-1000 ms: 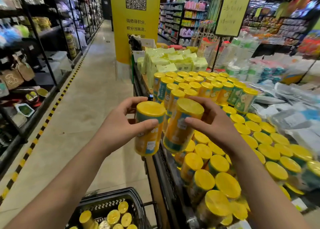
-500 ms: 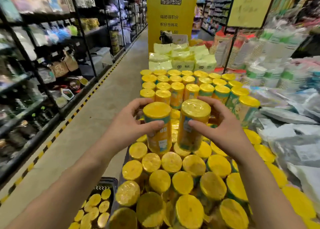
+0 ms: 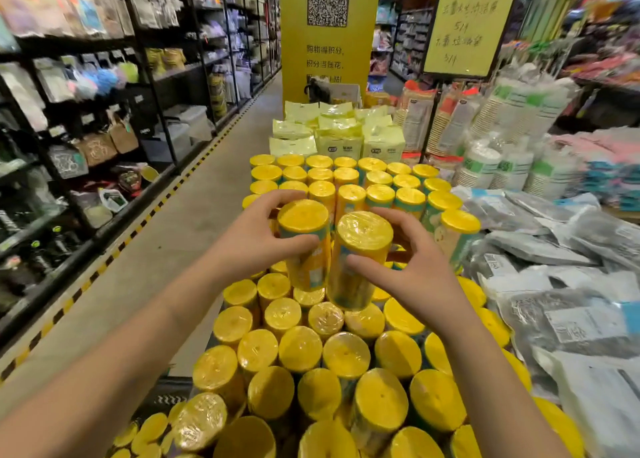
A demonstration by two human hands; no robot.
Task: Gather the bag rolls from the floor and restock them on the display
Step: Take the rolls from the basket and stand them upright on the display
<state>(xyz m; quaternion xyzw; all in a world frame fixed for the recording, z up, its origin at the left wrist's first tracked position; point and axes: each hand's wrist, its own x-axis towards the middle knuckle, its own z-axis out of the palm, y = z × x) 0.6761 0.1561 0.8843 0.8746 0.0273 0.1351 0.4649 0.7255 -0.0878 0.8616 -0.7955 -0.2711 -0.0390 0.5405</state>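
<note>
L hand [image 3: 249, 246] grips L roll [image 3: 304, 246], R hand [image 3: 419, 274] grips R roll [image 3: 360, 260]; both upright, side by side, display rolls [image 3: 300, 348] just under fingers

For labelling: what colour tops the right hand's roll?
Yellow, on the roll in the right hand; head view.

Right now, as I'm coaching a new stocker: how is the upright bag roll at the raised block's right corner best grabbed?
Grip the corner bag roll round its upper side wall, coming from above on the near right. It stands upright; neighbours crowd its left and back, but its near face is exposed above the lower rolls.
</note>
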